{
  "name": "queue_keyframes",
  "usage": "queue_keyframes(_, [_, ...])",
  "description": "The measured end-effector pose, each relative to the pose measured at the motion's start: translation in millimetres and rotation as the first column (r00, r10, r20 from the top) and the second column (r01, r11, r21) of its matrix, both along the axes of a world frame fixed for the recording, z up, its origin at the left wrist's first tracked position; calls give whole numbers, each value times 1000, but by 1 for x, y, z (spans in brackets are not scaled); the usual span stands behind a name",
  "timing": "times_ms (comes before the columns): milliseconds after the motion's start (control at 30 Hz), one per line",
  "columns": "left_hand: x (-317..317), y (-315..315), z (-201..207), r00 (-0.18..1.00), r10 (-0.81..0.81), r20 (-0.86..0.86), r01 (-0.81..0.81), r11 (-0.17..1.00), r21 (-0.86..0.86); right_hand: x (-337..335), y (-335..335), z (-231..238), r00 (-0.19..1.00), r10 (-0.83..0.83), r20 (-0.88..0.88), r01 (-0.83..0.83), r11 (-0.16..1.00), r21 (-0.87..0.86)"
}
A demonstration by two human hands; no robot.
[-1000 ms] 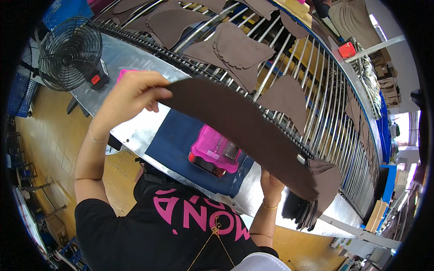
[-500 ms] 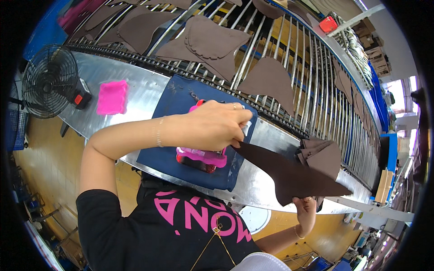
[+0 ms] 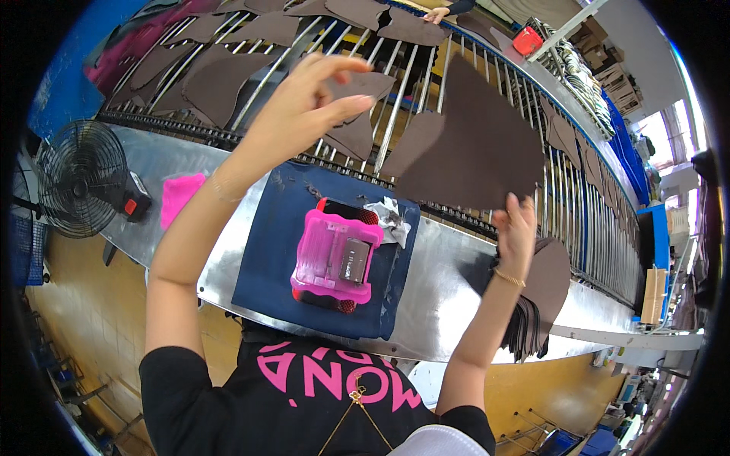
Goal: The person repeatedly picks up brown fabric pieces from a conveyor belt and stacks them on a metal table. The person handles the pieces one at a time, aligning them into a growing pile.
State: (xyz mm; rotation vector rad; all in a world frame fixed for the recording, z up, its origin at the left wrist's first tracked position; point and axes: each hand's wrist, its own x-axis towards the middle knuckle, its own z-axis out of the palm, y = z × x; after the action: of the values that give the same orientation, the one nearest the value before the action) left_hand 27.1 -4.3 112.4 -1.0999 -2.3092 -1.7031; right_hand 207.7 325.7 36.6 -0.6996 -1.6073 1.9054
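Note:
Over the metal roller conveyor (image 3: 382, 135) my left hand (image 3: 308, 102) is raised, thumb and fingers apart, with nothing between them. It hovers above brown cut panels (image 3: 357, 137), partly hiding them. My right hand (image 3: 518, 228) pinches the lower edge of a large dark brown panel (image 3: 479, 144), which stands tilted above the rollers. Below, on a dark blue mat (image 3: 266, 281), sits a bright pink tray with wavy edges (image 3: 315, 262) holding a small dark block. Crumpled silvery material (image 3: 389, 219) lies beside the tray. A stack of brown panels (image 3: 549, 285) rests near my right forearm.
A black fan (image 3: 82, 178) stands at the left end of the metal table, near a pink cloth-like piece (image 3: 181, 199). More brown panels (image 3: 220, 80) lie along the rollers. Another person's hand (image 3: 437, 14) touches a panel at the far side.
My left hand has let go of the brown panel and moved up and left over the rollers. My right hand has lifted the panel from the table to above the conveyor. Another person's hand has appeared.

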Motion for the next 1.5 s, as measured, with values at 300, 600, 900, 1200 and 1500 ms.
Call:
queue_keyframes(300, [3, -79, -31, 956, 209, 204, -196, 977, -81, -123, 30, -111, 957, 192, 217, -156, 972, -175])
queue_keyframes(600, [3, -65, -40, 935, 134, 329, -118, 991, -66, -19, 14, -24, 980, -69, 189, 12, 957, 291])
queue_keyframes(900, [-4, -24, -66, 943, -16, 332, 44, 996, -76, 285, 128, -26, 77, -824, 561, 70, 566, 822])
queue_keyframes(1200, [12, -15, -54, 951, -43, 306, 72, 994, -86, 266, 103, -10, -57, -871, 487, -150, 490, 859])
queue_keyframes(1500, [17, -21, -51, 927, -112, 359, 143, 988, -60, 248, 90, 32, 119, -901, 416, -323, 361, 875])
